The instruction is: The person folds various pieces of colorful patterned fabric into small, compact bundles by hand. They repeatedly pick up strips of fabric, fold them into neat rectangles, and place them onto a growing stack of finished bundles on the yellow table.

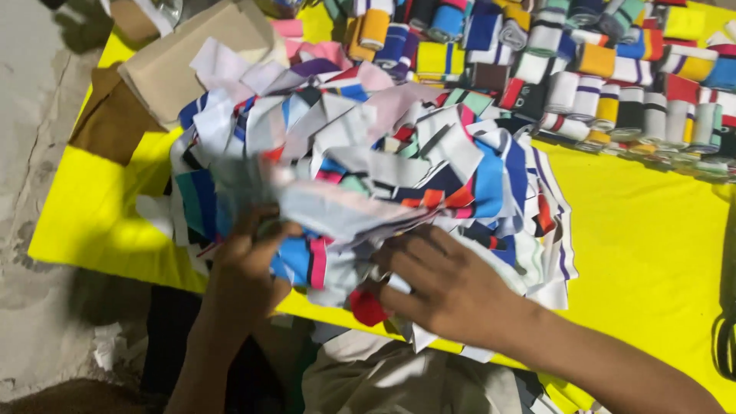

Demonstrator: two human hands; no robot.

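The loose heap of striped knit fabric strips (pixel 368 161), in white, blue, pink, red and teal, lies in the middle of the yellow cloth-covered table (pixel 652 245) and reaches to its near edge. The person's left hand (pixel 249 264) comes up from six o'clock and grips a blurred grey-white strip (pixel 337 211) at the near side of the heap; the fingers curl around the fabric, so this hand is closed on it. The right hand (pixel 445 284) comes in from four o'clock and lies flat on the heap, fingers a little apart and pressing on the strips; whether it pinches one strip, it is not possible to tell. A small red fabric piece (pixel 368 307) sticks out just under this hand, at the table edge.

At one o'clock from the heap, many rolled fabric strips (pixel 613 84) stand in rows, touching each other, in yellow, blue, white, black and red. At eleven o'clock lies a beige folded cloth (pixel 192 61), and beside it, at ten o'clock, a brown cloth (pixel 111 123) hangs over the table edge. A grey concrete floor (pixel 34 115) shows at nine o'clock.
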